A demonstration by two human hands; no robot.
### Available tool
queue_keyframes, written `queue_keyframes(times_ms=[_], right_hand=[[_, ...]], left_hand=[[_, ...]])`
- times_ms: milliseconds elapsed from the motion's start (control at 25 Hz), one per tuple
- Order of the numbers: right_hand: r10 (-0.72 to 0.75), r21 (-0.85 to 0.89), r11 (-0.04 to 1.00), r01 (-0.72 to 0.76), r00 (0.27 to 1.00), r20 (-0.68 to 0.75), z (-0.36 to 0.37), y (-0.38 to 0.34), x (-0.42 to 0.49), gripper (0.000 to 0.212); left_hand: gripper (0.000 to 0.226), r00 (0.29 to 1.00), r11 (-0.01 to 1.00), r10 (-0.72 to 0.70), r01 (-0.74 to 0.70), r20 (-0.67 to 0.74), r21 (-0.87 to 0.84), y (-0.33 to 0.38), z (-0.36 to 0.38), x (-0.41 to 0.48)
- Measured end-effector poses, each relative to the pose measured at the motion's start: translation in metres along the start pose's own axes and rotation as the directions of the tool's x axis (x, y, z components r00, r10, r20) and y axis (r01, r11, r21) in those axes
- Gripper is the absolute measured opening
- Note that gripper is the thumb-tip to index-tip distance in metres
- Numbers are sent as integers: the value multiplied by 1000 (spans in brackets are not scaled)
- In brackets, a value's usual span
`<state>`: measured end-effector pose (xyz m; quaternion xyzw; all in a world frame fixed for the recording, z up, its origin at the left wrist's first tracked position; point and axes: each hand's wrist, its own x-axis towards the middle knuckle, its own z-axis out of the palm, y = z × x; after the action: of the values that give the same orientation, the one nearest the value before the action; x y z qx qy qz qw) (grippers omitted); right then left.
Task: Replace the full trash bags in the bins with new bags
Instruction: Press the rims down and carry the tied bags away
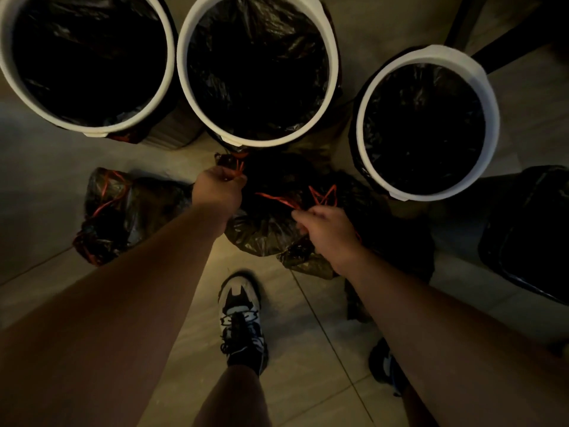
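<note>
Three round white-rimmed bins stand on the tiled floor: the left bin point(172, 72), the middle bin point(181, 57) and the right bin point(492, 118), each lined with a black bag. A full black trash bag point(271, 223) with red drawstrings point(320, 197) lies on the floor in front of the middle bin. My left hand point(218, 189) grips a red drawstring at the bag's far left side. My right hand point(329, 232) is closed on the bag's plastic and red strings at its near right. A second tied full bag point(123, 211) lies to the left.
A dark container point(529, 229) stands at the right edge. Dark furniture legs point(468, 20) rise at the top right. My shoes point(240, 315) stand on the tiles just behind the full bag. The light is dim.
</note>
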<state>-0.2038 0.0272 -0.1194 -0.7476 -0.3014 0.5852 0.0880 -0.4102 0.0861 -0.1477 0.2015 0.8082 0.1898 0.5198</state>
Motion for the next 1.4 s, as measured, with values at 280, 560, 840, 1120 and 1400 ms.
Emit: queue_keyframes(times_ms=[280,560,840,1120,1400], right_hand=[[-9,-110,994,-21,963,-268,-16,19,-32,25],[182,575,817,31,933,-309,-22,-9,-29,34],[143,594,801,-78,988,-62,-27,-12,-29,29],[121,603,790,-115,992,30,-9,-43,-9,9],[107,536,832,-144,989,99,19,-73,16,26]], left_hand=[[10,994,995,88,-91,63,39,-6,-6,-34],[24,993,981,56,-35,104,-193,20,0,-47],[31,974,810,-68,181,217,-557,40,11,-38],[34,955,745,-79,247,286,-620,42,20,-33],[38,985,836,31,67,169,-545,38,16,-27]])
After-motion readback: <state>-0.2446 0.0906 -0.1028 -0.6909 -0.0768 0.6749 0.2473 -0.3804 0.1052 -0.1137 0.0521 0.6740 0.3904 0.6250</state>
